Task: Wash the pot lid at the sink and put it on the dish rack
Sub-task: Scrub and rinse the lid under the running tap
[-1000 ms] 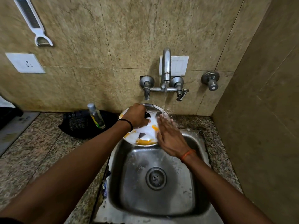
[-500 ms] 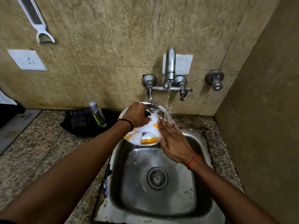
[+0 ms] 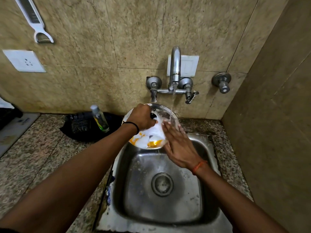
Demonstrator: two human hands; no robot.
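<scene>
Left hand [image 3: 141, 117] grips the soapy pot lid [image 3: 152, 139] under running water; right hand [image 3: 179, 145] rubs it flat-fingered.

Sink basin [image 3: 133, 190] open below the hands. Tap [image 3: 175, 68] and running water stand over the far rim; bottle [image 3: 99, 118] and black tray [image 3: 80, 126] crowd the left counter.

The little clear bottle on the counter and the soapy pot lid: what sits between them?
In the head view, only a black cloth under the bottle spreads toward the pot lid; the left hand holds that lid.
</scene>
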